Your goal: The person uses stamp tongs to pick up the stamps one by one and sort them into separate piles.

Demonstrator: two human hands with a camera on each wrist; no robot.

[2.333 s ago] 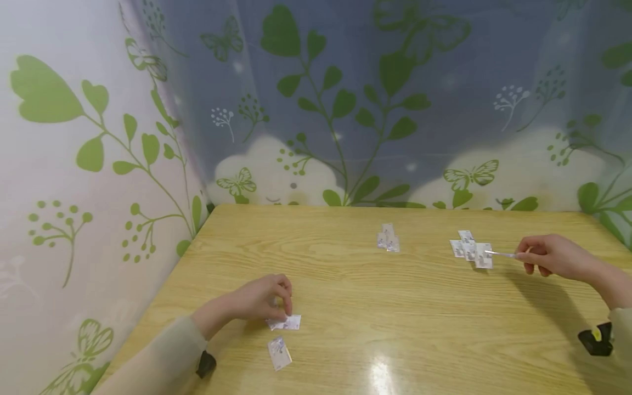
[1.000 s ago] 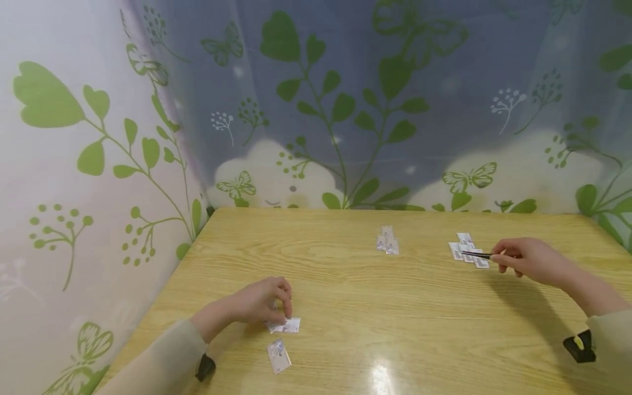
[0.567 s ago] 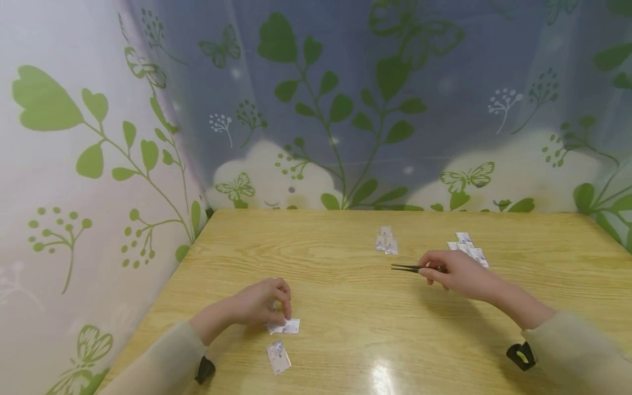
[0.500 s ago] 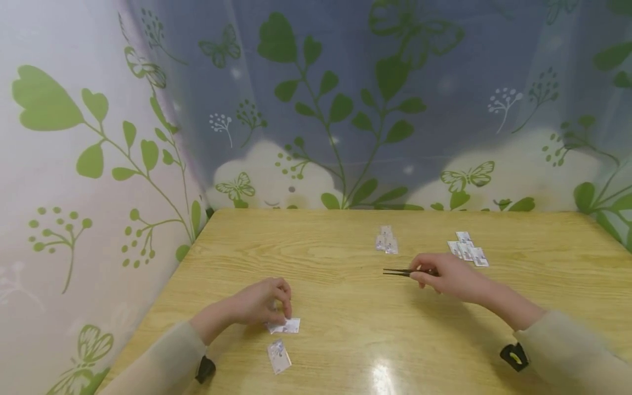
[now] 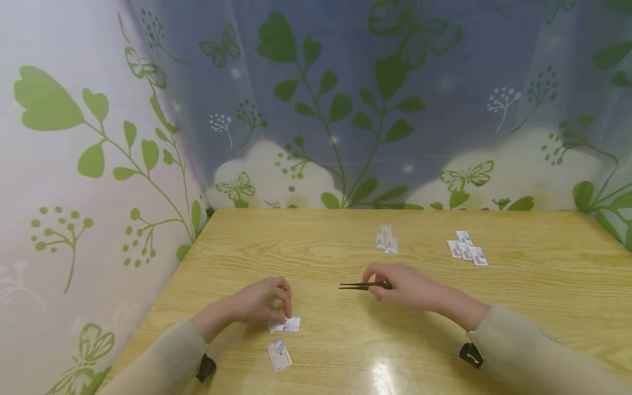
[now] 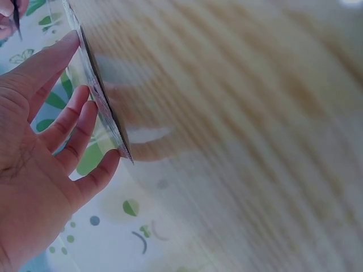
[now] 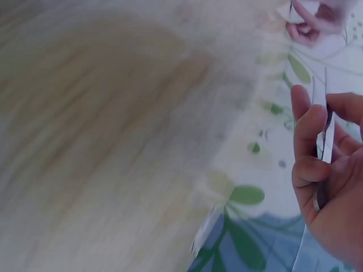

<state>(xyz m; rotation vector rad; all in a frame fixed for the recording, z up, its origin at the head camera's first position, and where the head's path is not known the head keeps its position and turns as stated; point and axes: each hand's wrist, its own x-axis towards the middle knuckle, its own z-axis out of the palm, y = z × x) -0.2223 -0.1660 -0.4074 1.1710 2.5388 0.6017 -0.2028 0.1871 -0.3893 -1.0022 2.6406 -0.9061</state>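
My left hand rests its fingertips on small pale printed rectangles lying on the table. In the left wrist view, its fingers spread out, their tips touching the flat stack, which shows edge-on. Another printed rectangle lies just nearer to me. My right hand holds dark tweezers between thumb and fingers, above the middle of the table. The tweezers point left, their two tips slightly apart with nothing between them. In the right wrist view, fingers wrap the tweezers' handle.
Two groups of overlapping printed rectangles lie towards the back: a shiny cluster near the centre and a whiter cluster at the right. Patterned curtains stand behind and left of the wooden table.
My right hand has moved left and nearer with the tweezers, away from the right cluster. The rectangle at their tips earlier now lies in that cluster. My left hand has stayed put.
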